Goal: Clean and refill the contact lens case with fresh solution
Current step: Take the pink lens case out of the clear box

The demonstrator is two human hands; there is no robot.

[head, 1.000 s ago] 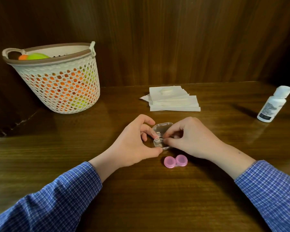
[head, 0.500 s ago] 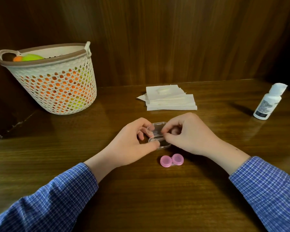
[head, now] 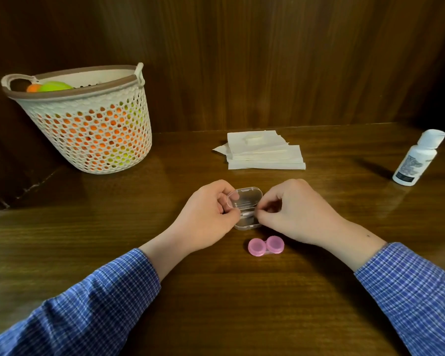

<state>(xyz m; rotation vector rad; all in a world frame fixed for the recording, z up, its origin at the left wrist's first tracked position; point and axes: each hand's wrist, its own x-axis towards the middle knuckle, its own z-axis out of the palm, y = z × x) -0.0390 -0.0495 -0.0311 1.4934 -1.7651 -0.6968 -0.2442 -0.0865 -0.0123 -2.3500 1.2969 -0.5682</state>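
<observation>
Right fingertips (head: 259, 216) are bunched together in a pinch at the right edge of a small clear plastic box (head: 245, 208), at or just inside its base; whether they grip something small and pale inside or only the rim cannot be told. Left fingertips (head: 232, 213) pinch the opposite edge, thumb toward the near side, index curled over the raised lid. The box sits on the wooden table (head: 216, 291) with its hinged lid tipped up and away from the person. Left hand (head: 206, 217) and right hand (head: 297, 211) face each other, knuckles up, wrists low to the table, forearms in blue checked sleeves (head: 100, 299) angling in from both near corners. The pink contact lens case (head: 266, 246) lies just near of the box, apart from both hands, both round caps apparently on. Judged step: dealing with the clear box, with the lens case itself not yet opened. To do it well, the left pinch should hold the base flat while the right works lightly, so the light box does not skid or flip onto the case. The solution bottle (head: 416, 160) stands upright well off to the right, cap on; a stack of white tissues (head: 265, 154) lies beyond the hands; a perforated basket (head: 88, 129) of orange and green items stands far left.
</observation>
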